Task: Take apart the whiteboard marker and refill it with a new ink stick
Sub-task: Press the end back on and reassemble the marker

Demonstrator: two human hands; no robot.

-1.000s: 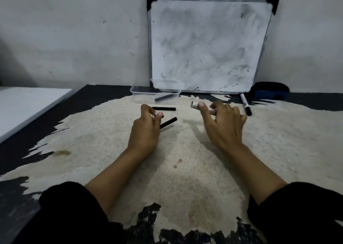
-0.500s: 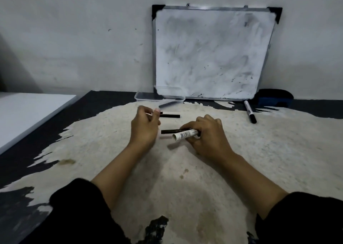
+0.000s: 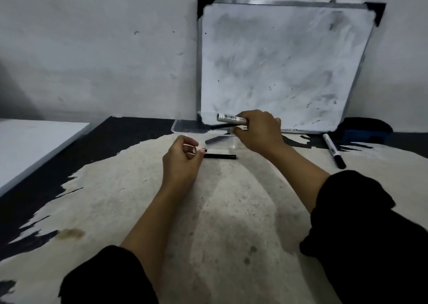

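Note:
My right hand (image 3: 259, 132) grips the white marker barrel (image 3: 230, 118), its barcode label facing me, raised over the clear plastic box (image 3: 185, 127). A black ink stick (image 3: 217, 126) juts left from the same hand just under the barrel. My left hand (image 3: 181, 162) rests low on the mat with its fingers curled and thumb meeting the fingertips; I cannot tell whether it pinches anything small. Just right of its fingertips, another black ink stick (image 3: 220, 156) lies flat on the mat. A dark stick (image 3: 216, 139) lies inside the box.
A smudged whiteboard (image 3: 282, 67) leans on the wall behind the box. A second capped marker (image 3: 334, 151) lies to the right, near a blue eraser (image 3: 366, 130). A white panel (image 3: 34, 146) sits at the left. The pale worn mat (image 3: 220, 222) covers the dark tabletop.
My right hand picked up the barrel and a black stick from the mat and raised them toward the box. My left hand stayed nearly still.

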